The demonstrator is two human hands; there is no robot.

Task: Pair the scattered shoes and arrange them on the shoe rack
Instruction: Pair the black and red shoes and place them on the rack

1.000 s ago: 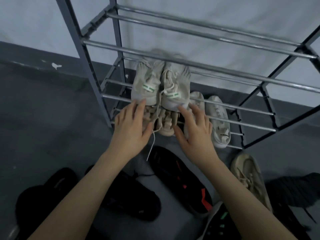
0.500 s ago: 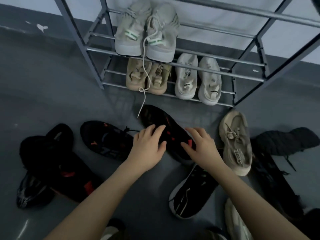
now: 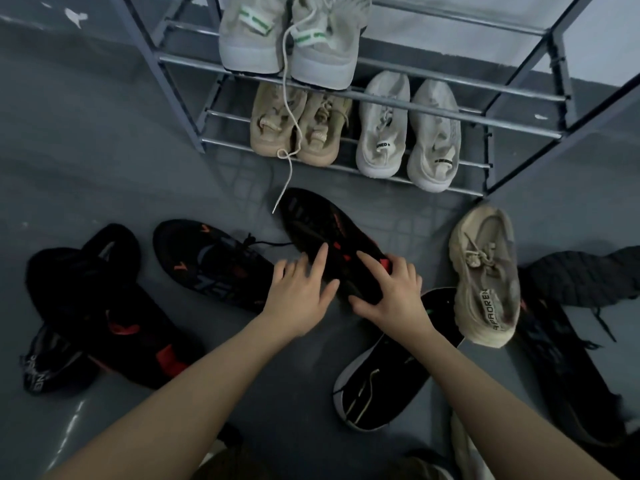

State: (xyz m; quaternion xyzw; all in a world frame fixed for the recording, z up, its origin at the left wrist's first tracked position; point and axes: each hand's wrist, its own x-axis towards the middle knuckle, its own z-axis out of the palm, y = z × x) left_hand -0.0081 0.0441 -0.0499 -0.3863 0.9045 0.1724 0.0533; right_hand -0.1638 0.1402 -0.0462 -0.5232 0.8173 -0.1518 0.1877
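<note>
A metal shoe rack [image 3: 450, 95] stands against the wall. A grey pair with green tabs [image 3: 254, 39] sits on its middle tier, one lace hanging to the floor. A tan pair [image 3: 320, 133] and a white pair [image 3: 381, 129] fill the bottom tier. On the floor in front lies a black shoe with red marks [image 3: 311, 220]. My right hand [image 3: 393, 292] rests on its heel, fingers spread over it, thumb at the near side. My left hand [image 3: 299, 294] hovers open at its left side. A similar black shoe with orange marks [image 3: 207, 263] lies further left.
A single tan shoe [image 3: 485, 275] lies right of my hands. A black shoe with a white sole [image 3: 391, 372] lies under my right forearm. Several black shoes are piled at the left [image 3: 97, 306] and more at the right [image 3: 571, 358]. The floor is grey.
My hands left the grey pair on the rack and came down to the floor. They now reach the black shoe with red marks, the right one touching it.
</note>
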